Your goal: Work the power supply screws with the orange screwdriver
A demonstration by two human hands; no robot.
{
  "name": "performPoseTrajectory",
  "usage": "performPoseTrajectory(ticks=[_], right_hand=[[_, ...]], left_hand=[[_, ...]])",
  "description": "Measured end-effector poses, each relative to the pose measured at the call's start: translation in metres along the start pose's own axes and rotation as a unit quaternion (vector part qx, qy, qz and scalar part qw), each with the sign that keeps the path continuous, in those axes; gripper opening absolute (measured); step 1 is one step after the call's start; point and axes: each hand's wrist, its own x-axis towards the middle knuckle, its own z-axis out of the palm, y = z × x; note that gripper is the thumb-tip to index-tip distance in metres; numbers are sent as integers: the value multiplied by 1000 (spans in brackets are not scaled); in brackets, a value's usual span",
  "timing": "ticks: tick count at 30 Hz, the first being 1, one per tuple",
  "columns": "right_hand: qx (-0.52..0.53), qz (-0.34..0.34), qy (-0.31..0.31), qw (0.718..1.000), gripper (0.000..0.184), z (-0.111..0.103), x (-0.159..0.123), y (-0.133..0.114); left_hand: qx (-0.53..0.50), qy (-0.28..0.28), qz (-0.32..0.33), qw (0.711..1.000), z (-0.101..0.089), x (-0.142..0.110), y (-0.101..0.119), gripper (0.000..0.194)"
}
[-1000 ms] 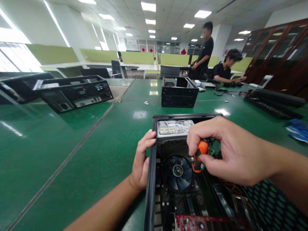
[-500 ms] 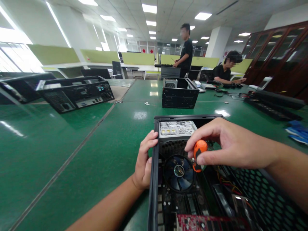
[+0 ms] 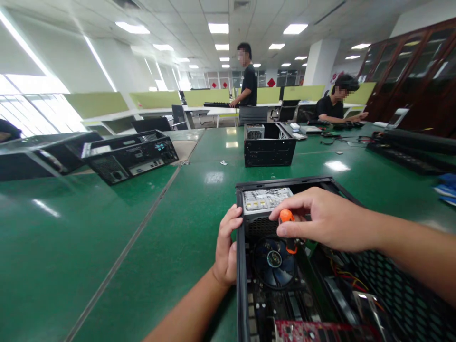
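An opened black computer case [image 3: 241,266] lies in front of me on the green table. My left hand [image 3: 228,244] grips its left edge, fingertips over the rim. Between the thumb and fingers of my right hand [image 3: 317,218] is an orange and black screwdriver [image 3: 287,218], held upright with its handle on top; its tip is hidden down inside the case. Just left of the screwdriver sits the round CPU fan [image 3: 274,259]. Behind the fan is the power supply [image 3: 265,199] with a worn label. A red circuit card [image 3: 320,331] shows at the bottom, with colored cables [image 3: 351,278] to its right.
Another black case [image 3: 270,151] stands farther back on the table [image 3: 171,237]. More cases [image 3: 138,159] lie at the left. Cables and black parts [image 3: 409,149] are at the right, near blue gloves [image 3: 447,187]. Two people are in the background, one standing, one seated.
The view has shifted, so the case and both hands appear farther right and lower. The screwdriver handle has turned or tilted slightly in my right hand. The standing person has moved left.
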Motion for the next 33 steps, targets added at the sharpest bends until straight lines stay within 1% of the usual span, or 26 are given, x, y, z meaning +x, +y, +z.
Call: performPoseTrajectory(ticks=[2, 4, 6, 9, 11, 13, 14, 15, 16, 18, 20, 22, 23, 25, 28, 30, 33], right_hand=[[-26, -21, -20, 999, 23, -10, 2, -2], [-45, -35, -17, 998, 25, -24, 5, 0], [-36, -48, 2, 998, 27, -38, 8, 7], [-29, -96, 65, 993, 27, -52, 13, 20], [-28, -150, 96, 984, 22, -55, 13, 29], [-11, -196, 108, 974, 21, -53, 11, 35], [5, -206, 118, 971, 22, -51, 9, 38], [25, -206, 127, 970, 25, -48, 7, 40], [48, -190, 156, 968, 28, -45, 4, 42], [109, -149, 208, 961, 35, -39, -1, 44], [142, -116, 242, 953, 34, -37, -3, 46], [139, -101, 246, 954, 34, -37, -3, 48], [126, -97, 238, 958, 33, -37, -2, 49], [87, -100, 214, 968, 25, -37, 1, 51], [22, -123, 200, 972, 13, -34, 4, 54], [-2, -133, 190, 973, 12, -33, 5, 54], [-21, -131, 169, 977, 12, -35, 5, 53]], left_hand=[[4, -15, -5, 1000, -2, -4, -2, 48], [8, -12, -6, 1000, -4, -7, -3, 49], [18, -4, -16, 1000, -6, -9, -3, 48], [31, 4, -18, 999, -9, -11, -3, 44], [40, 19, -23, 999, -13, -11, -5, 40], [61, 24, -41, 997, -17, -12, -9, 37], [68, 31, -30, 997, -18, -11, -11, 35], [67, 42, -9, 997, -19, -11, -13, 32], [60, 51, -4, 997, -20, -10, -15, 30], [60, 64, -15, 996, -19, -9, -15, 29], [69, 74, -24, 995, -18, -8, -12, 26], [76, 72, -20, 994, -17, -7, -8, 29], [79, 66, -15, 995, -17, -6, -6, 31], [88, 49, -4, 995, -19, -3, -3, 33], [101, 28, 11, 994, -22, 1, -1, 33], [100, 18, 19, 995, -23, 3, 0, 32], [88, 24, 6, 996, -21, 3, 3, 32]])
